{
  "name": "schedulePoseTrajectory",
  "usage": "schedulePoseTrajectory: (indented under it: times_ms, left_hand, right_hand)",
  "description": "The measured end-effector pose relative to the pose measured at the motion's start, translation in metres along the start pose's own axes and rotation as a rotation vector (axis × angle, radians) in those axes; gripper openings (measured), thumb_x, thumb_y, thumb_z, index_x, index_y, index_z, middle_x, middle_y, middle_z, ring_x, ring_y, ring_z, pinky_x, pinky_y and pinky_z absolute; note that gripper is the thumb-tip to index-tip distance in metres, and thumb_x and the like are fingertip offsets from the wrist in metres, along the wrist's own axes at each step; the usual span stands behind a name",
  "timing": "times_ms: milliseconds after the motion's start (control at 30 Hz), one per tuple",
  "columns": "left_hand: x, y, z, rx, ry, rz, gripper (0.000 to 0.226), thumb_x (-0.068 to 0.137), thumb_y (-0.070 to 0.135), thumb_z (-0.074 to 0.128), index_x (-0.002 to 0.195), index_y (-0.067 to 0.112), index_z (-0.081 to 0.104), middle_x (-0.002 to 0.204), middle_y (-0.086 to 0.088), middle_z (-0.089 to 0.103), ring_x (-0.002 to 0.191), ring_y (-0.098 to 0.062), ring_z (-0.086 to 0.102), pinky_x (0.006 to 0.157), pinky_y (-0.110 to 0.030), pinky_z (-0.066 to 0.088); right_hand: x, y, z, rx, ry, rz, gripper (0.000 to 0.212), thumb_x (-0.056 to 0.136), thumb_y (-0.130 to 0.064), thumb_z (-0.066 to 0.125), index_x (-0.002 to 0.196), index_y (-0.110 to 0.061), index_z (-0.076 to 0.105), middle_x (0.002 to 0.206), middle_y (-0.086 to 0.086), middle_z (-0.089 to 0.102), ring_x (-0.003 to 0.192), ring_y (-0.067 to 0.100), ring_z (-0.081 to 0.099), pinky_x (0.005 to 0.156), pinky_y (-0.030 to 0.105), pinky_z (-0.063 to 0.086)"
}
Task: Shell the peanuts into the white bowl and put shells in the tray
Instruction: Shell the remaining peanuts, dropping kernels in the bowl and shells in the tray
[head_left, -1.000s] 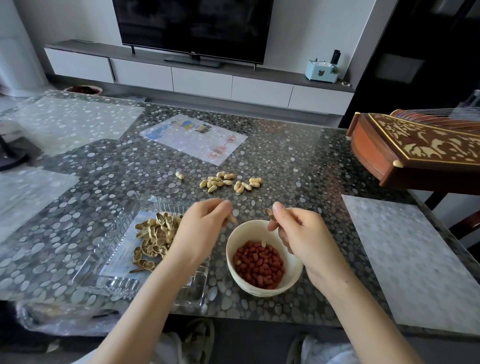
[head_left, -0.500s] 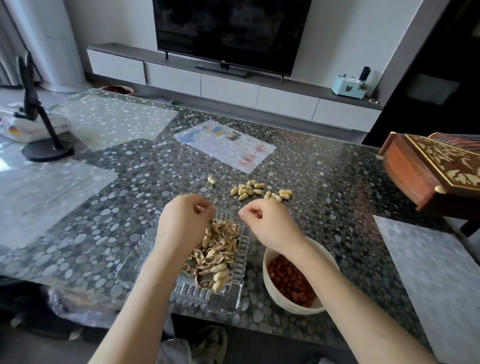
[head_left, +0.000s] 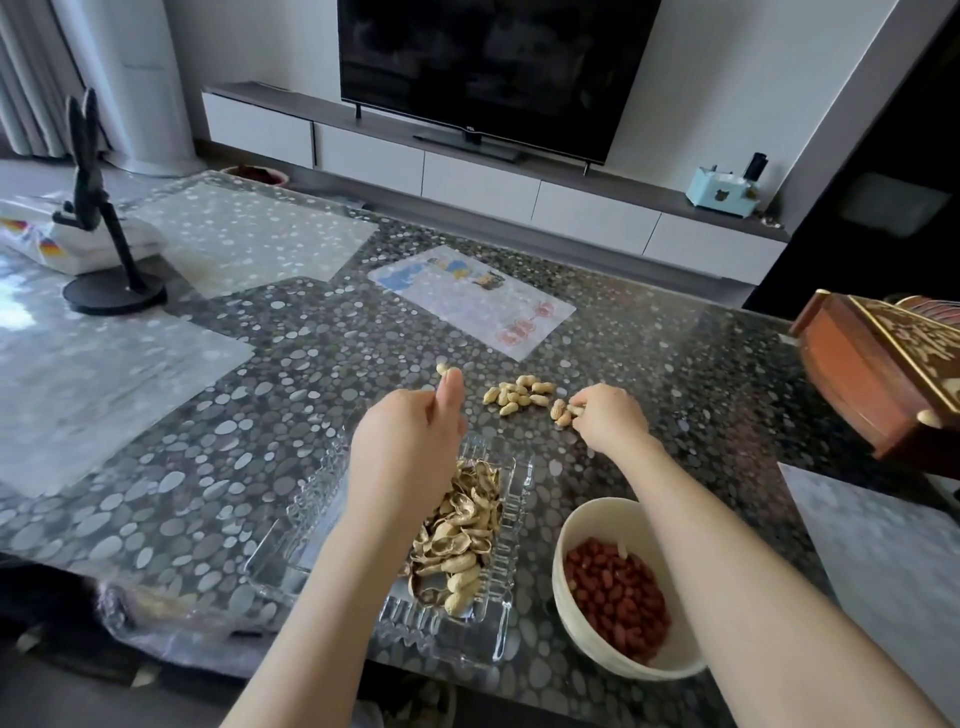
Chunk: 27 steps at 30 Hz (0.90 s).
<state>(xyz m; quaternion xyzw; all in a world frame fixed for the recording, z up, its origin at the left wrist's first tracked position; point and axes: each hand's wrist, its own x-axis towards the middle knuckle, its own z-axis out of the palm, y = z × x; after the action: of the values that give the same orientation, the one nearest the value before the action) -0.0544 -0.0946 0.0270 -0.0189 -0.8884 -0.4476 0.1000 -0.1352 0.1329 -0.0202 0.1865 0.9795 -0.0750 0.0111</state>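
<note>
While right hand (head_left: 609, 422) pinches a peanut (head_left: 573, 410), left hand (head_left: 406, 448) curled, grasp unclear, shells (head_left: 457, 525) in tray (head_left: 497, 640), kernels (head_left: 618, 597) in white bowl (head_left: 577, 638)

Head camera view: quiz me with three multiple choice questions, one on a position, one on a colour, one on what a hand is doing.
1. Where does the glass tray of shells lie from the white bowl? A) left B) right C) stacked on it
2. The kernels in the bowl are: A) green B) red-brown C) black
3. The right hand is: A) flat in the bowl B) lifting the tray C) pinching unshelled peanuts on the table
Answers: A, the tray is left of the bowl; B, their skins look red-brown; C, its fingertips close on peanuts at the pile's right end.
</note>
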Motion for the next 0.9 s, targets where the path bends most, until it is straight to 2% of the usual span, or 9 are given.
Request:
schedulePoseTrajectory:
  times_ms: [133, 233, 300, 367, 500, 600, 700, 800, 900]
  left_hand:
    - [0.002, -0.002, 0.004, 0.006, 0.035, 0.060, 0.060, 0.100, 0.043, 0.030, 0.081, -0.001, 0.066, 0.060, -0.016, 0.058, 0.049, -0.021, 0.045, 0.050, -0.031, 0.032]
    - [0.002, -0.002, 0.005, -0.012, 0.032, 0.088, 0.053, 0.100, 0.039, 0.033, 0.081, 0.000, 0.064, 0.062, -0.013, 0.057, 0.049, -0.019, 0.042, 0.049, -0.030, 0.029]
    - [-0.001, 0.001, 0.006, -0.046, 0.009, 0.099, 0.048, 0.100, 0.036, 0.036, 0.082, 0.003, 0.065, 0.061, -0.010, 0.056, 0.047, -0.017, 0.040, 0.047, -0.029, 0.028]
    - [-0.006, 0.007, 0.006, -0.187, -0.041, 0.087, 0.042, 0.100, 0.034, 0.039, 0.082, 0.009, 0.067, 0.067, -0.011, 0.063, 0.050, -0.016, 0.044, 0.050, -0.027, 0.033]
    - [-0.025, 0.024, 0.006, -0.678, -0.228, 0.062, 0.038, 0.099, 0.033, 0.038, 0.084, 0.008, 0.064, 0.069, -0.002, 0.059, 0.063, -0.010, 0.050, 0.061, -0.025, 0.039]
    - [-0.041, 0.034, 0.013, -0.601, -0.288, 0.229, 0.043, 0.094, 0.043, 0.038, 0.078, 0.007, 0.053, 0.065, 0.005, 0.048, 0.060, -0.005, 0.041, 0.058, -0.020, 0.034]
    - [-0.051, 0.041, 0.020, -0.588, -0.322, 0.345, 0.054, 0.094, 0.052, 0.040, 0.074, 0.002, 0.046, 0.065, 0.005, 0.038, 0.060, -0.005, 0.034, 0.056, -0.020, 0.030]
    - [-0.058, 0.047, 0.022, -0.649, -0.402, 0.390, 0.045, 0.093, 0.044, 0.042, 0.075, 0.003, 0.051, 0.068, 0.000, 0.042, 0.065, -0.007, 0.039, 0.061, -0.024, 0.034]
    - [-0.063, 0.050, 0.025, -0.653, -0.454, 0.403, 0.032, 0.093, 0.037, 0.042, 0.070, 0.015, 0.050, 0.064, 0.011, 0.044, 0.063, -0.004, 0.040, 0.060, -0.021, 0.035]
  right_hand:
    - [0.005, 0.003, 0.004, 0.004, 0.026, 0.002, 0.023, 0.095, -0.017, 0.049, 0.106, -0.023, 0.069, 0.116, 0.006, 0.065, 0.105, 0.026, 0.060, 0.075, 0.027, 0.043]
    - [-0.004, 0.008, -0.006, 0.154, 0.073, -0.031, 0.017, 0.095, -0.026, 0.055, 0.100, -0.020, 0.070, 0.109, 0.004, 0.061, 0.097, 0.024, 0.060, 0.070, 0.027, 0.042]
    - [-0.022, 0.008, -0.018, 0.544, 0.013, -0.086, 0.020, 0.096, -0.022, 0.055, 0.103, -0.010, 0.069, 0.087, 0.002, 0.064, 0.079, 0.019, 0.061, 0.064, 0.029, 0.048]
    - [-0.055, 0.005, -0.035, 0.969, -0.098, -0.152, 0.019, 0.097, -0.012, 0.053, 0.102, -0.002, 0.067, 0.071, 0.003, 0.062, 0.061, 0.013, 0.058, 0.053, 0.022, 0.047]
    - [-0.124, 0.007, -0.057, 1.459, -0.254, -0.248, 0.015, 0.085, -0.017, 0.057, 0.092, -0.005, 0.063, 0.067, 0.004, 0.062, 0.057, 0.011, 0.057, 0.052, 0.021, 0.048]
    - [-0.162, 0.010, -0.067, 1.517, -0.280, -0.293, 0.017, 0.078, -0.022, 0.060, 0.084, -0.006, 0.062, 0.065, 0.004, 0.061, 0.057, 0.012, 0.055, 0.053, 0.021, 0.048]
    - [-0.186, 0.015, -0.070, 1.457, -0.206, -0.344, 0.020, 0.079, -0.031, 0.060, 0.077, -0.012, 0.064, 0.062, 0.003, 0.058, 0.056, 0.011, 0.052, 0.053, 0.021, 0.046]
    - [-0.198, 0.020, -0.069, 1.415, -0.128, -0.374, 0.023, 0.083, -0.032, 0.056, 0.076, -0.011, 0.062, 0.061, 0.003, 0.056, 0.057, 0.013, 0.049, 0.052, 0.021, 0.043]
    - [-0.201, 0.027, -0.068, 1.406, -0.104, -0.336, 0.033, 0.085, -0.032, 0.054, 0.082, -0.001, 0.060, 0.058, 0.000, 0.052, 0.055, 0.014, 0.045, 0.050, 0.020, 0.040]
